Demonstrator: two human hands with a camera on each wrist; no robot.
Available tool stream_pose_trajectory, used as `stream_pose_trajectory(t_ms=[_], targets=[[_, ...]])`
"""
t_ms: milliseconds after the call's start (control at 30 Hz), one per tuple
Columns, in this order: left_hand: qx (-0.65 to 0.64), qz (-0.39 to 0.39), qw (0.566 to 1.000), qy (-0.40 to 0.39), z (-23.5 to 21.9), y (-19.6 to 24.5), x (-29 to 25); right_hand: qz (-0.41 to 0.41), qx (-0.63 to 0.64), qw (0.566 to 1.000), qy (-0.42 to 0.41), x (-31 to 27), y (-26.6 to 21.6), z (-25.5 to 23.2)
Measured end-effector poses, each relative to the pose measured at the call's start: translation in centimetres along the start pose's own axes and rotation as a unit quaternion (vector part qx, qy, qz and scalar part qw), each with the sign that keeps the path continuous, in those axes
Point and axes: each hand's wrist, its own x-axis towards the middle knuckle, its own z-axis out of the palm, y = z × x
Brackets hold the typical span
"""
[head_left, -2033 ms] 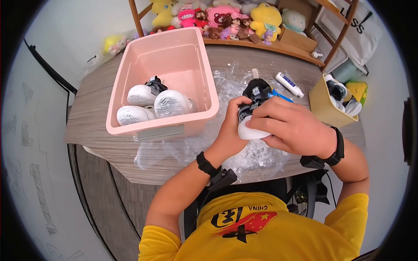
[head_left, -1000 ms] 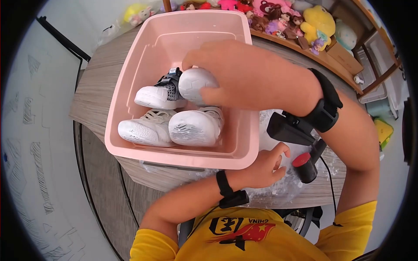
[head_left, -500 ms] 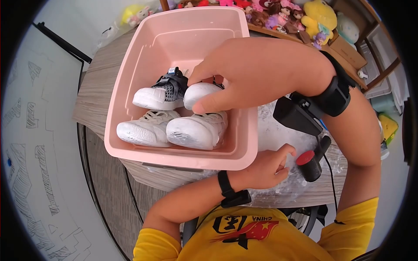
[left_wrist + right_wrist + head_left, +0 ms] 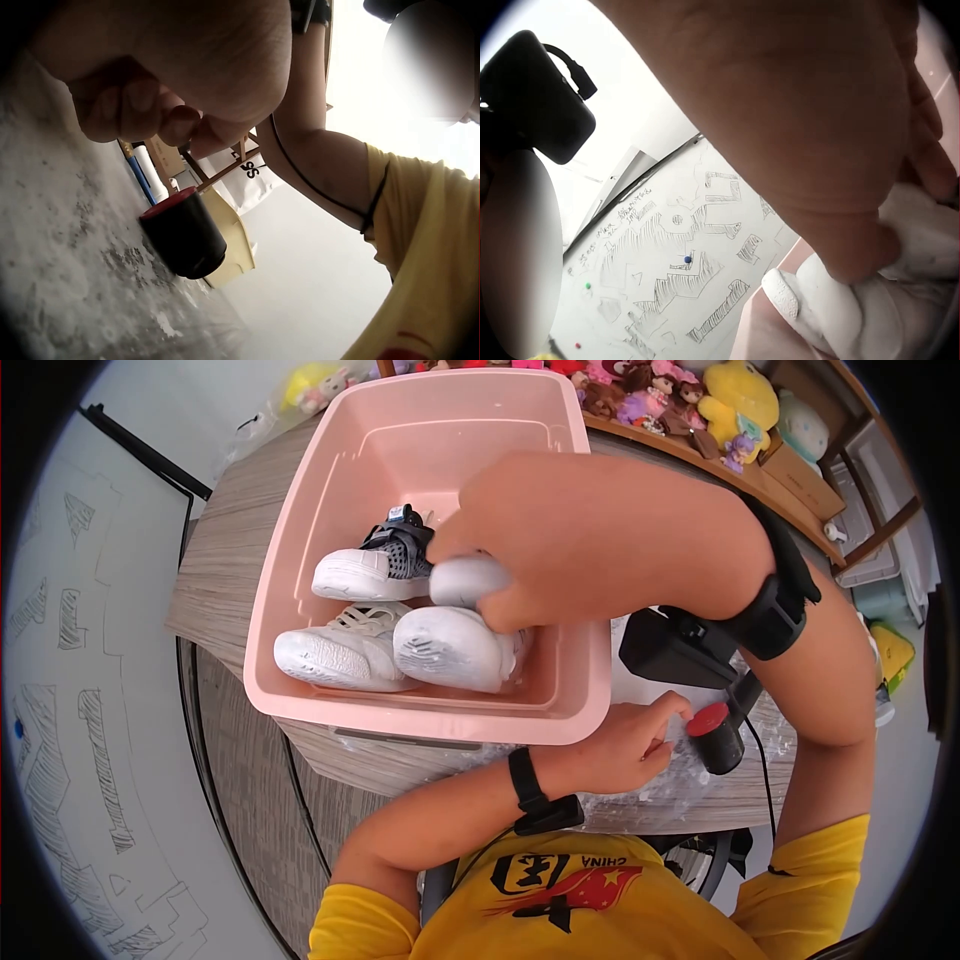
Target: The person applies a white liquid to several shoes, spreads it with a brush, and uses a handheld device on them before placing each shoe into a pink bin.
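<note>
My right hand (image 4: 560, 540) reaches into the pink bin (image 4: 262, 670) and grips a sneaker by its white toe (image 4: 465, 580); the hand hides its upper. To its left lies a dark grey sneaker (image 4: 375, 565) with a white sole. Two white sneakers, one on the left (image 4: 340, 652) and one on the right (image 4: 452, 650), lie nearer the front wall. In the right wrist view my thumb is down among white sneakers (image 4: 832, 300). My left hand (image 4: 625, 750) holds nothing, fingers loosely curled, by the bin's front right corner.
A black cylindrical tool (image 4: 718, 745) with a red end and a handle is right beside the left hand. Plastic sheeting (image 4: 650, 800) covers part of the wooden table (image 4: 240, 510). Plush toys (image 4: 735, 405) fill a shelf behind; a yellow box (image 4: 229, 240) shows in the left wrist view.
Two seconds ago both hands held a dark sneaker with a white toe over the table. The right hand has since carried it into the bin; the left hand stays outside.
</note>
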Motion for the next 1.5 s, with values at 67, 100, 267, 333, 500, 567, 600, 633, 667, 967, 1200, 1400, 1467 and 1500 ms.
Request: stream_pose_trajectory(t_ms=[67, 100, 267, 333, 500, 567, 600, 633, 667, 967, 1200, 1400, 1467, 1500], targets=[[0.003, 0.005, 1.0, 0.004, 0.1, 0.0, 0.0, 0.011, 0.014, 0.999, -0.048, 0.1, 0.2, -0.6], [0.005, 0.007, 1.0, 0.006, 0.1, -0.1, -0.1, 0.015, 0.022, 0.997, -0.072, 0.2, 0.2, -1.1], [-0.012, 0.016, 1.0, 0.008, 0.1, 0.1, -0.1, 0.058, 0.031, 0.987, -0.147, 0.7, 0.4, -2.7], [-0.013, 0.019, 1.0, 0.008, 0.3, 0.0, -0.1, 0.05, 0.025, 0.987, -0.151, 0.8, 0.6, -2.8], [-0.007, 0.028, 0.999, 0.014, 0.3, -0.1, -0.2, -0.017, 0.092, 0.989, -0.112, 1.2, 1.1, -3.2], [-0.006, 0.032, 0.999, 0.016, 0.2, 0.0, -0.1, -0.017, 0.08, 0.991, -0.102, 1.4, 1.2, -3.2], [-0.006, 0.034, 0.999, 0.017, 0.2, 0.0, -0.1, -0.013, 0.066, 0.994, -0.088, 1.5, 1.5, -3.0], [-0.004, 0.03, 0.999, 0.015, 0.2, 0.1, -0.1, -0.01, 0.053, 0.996, -0.075, 1.6, 1.8, -2.7], [-0.003, 0.026, 1.0, 0.013, 0.1, 0.1, -0.1, -0.008, 0.046, 0.998, -0.052, 1.9, 2.1, -2.5], [0.017, 0.024, 1.0, 0.004, 0.1, 0.1, -0.1, 0.007, 0.073, 0.996, -0.047, 5.4, 0.0, -0.9], [0.022, 0.011, 1.0, 0.001, -0.1, 0.1, -0.1, -0.007, 0.062, 0.992, -0.114, 8.1, -0.6, -0.3], [0.031, 0.015, 0.999, -0.002, 0.0, 0.3, -0.2, 0.0, 0.017, 0.987, -0.158, 8.3, -1.8, -1.1], [0.04, 0.026, 0.999, 0.006, 0.0, 0.3, -0.3, -0.017, 0.031, 0.99, -0.14, 8.3, -1.5, -0.9], [0.044, 0.031, 0.999, 0.01, 0.0, 0.2, -0.3, -0.024, 0.046, 0.991, -0.121, 8.2, -1.1, -0.6]])
